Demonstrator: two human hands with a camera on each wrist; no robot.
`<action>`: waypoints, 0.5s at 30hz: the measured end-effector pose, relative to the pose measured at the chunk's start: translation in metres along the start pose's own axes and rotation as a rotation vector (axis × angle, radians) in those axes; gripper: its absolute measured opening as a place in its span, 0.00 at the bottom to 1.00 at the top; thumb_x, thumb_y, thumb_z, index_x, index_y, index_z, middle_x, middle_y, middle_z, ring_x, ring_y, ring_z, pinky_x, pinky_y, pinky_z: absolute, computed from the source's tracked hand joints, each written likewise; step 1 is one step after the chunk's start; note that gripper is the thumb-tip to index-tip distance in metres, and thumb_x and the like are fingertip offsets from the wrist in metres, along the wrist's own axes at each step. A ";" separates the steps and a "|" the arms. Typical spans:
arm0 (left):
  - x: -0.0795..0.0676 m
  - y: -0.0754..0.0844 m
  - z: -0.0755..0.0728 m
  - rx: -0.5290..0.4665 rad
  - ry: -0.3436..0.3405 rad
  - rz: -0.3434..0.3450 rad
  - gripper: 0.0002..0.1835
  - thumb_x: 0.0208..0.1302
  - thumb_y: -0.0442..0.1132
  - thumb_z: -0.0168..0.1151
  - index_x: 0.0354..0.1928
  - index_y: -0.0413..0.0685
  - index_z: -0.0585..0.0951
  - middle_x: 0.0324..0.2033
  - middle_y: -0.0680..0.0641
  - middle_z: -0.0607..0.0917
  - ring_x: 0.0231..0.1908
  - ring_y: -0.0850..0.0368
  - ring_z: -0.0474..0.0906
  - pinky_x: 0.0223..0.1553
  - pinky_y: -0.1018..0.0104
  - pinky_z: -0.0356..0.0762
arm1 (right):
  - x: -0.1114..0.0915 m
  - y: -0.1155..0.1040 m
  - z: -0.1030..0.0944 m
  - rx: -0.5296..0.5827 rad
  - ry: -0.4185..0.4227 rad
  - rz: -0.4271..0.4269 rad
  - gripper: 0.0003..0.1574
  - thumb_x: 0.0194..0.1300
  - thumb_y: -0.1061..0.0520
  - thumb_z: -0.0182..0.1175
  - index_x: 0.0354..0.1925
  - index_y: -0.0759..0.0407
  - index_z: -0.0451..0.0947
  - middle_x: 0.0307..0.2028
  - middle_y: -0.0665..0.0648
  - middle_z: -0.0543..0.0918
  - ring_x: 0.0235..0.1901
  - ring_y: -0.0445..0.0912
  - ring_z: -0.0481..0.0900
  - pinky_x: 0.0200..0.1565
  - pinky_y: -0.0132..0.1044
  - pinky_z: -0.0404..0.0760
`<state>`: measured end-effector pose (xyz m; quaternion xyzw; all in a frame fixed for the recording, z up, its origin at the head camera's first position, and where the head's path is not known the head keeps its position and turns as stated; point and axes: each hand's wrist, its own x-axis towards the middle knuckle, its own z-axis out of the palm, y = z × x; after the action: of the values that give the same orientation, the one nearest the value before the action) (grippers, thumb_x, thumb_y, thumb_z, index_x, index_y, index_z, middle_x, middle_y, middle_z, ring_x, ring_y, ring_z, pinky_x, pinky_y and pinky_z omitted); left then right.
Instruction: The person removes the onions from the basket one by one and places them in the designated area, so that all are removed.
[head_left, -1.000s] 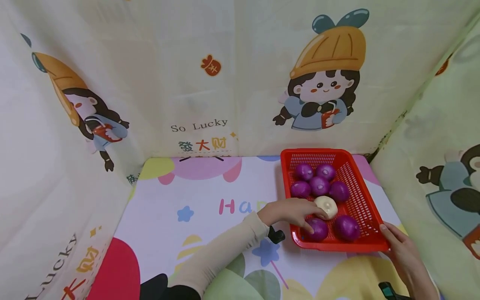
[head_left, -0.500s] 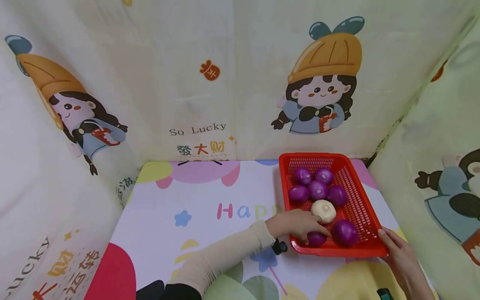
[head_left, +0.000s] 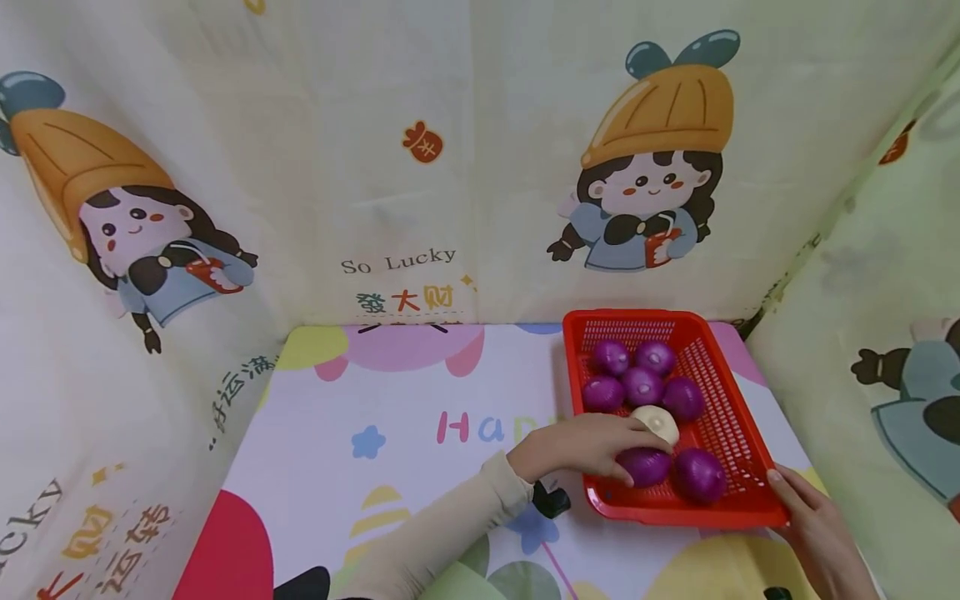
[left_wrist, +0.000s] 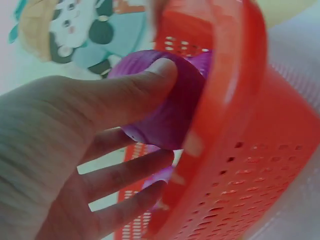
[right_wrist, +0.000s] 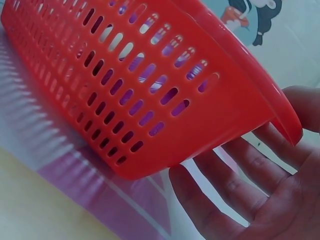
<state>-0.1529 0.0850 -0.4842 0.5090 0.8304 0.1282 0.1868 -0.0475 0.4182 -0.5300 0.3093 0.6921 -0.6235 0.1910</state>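
Purple onion (head_left: pixel 647 468) is pinched between thumb and fingers of the left hand (head_left: pixel 581 448), toward the near left corner inside the red basket (head_left: pixel 723 400). The basket's near right corner is gripped by the right hand (head_left: pixel 813 525). White bulb (head_left: pixel 656 423) is seated just beyond the pinched onion; a second onion (head_left: pixel 699 475) is set close beside it. Basket is shiny plastic, slotted walls, smooth rounded rim. Onions are glossy, roundish; bulb is squat, pale.
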 end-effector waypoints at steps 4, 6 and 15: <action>-0.018 -0.007 -0.013 -0.130 0.112 0.035 0.40 0.66 0.54 0.71 0.77 0.74 0.65 0.71 0.65 0.73 0.65 0.72 0.70 0.64 0.80 0.72 | -0.001 -0.002 0.003 0.071 0.024 -0.027 0.41 0.70 0.26 0.55 0.76 0.29 0.59 0.33 0.22 0.73 0.36 0.28 0.79 0.43 0.26 0.85; -0.028 -0.012 -0.020 -0.199 0.186 0.044 0.39 0.67 0.51 0.72 0.77 0.70 0.66 0.71 0.63 0.73 0.69 0.71 0.69 0.67 0.78 0.70 | -0.002 -0.003 0.005 0.107 0.021 -0.067 0.19 0.72 0.30 0.55 0.59 0.21 0.72 0.33 0.23 0.76 0.36 0.30 0.80 0.42 0.27 0.86; -0.072 -0.037 -0.037 -0.691 0.444 -0.018 0.40 0.62 0.38 0.77 0.71 0.57 0.65 0.64 0.50 0.77 0.59 0.61 0.79 0.57 0.69 0.84 | -0.004 -0.008 0.008 0.158 -0.006 -0.156 0.09 0.77 0.37 0.55 0.36 0.20 0.78 0.34 0.26 0.80 0.34 0.33 0.82 0.38 0.27 0.86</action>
<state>-0.1694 0.0033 -0.4527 0.3690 0.7632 0.5044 0.1642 -0.0515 0.4097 -0.5226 0.2668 0.6621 -0.6902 0.1188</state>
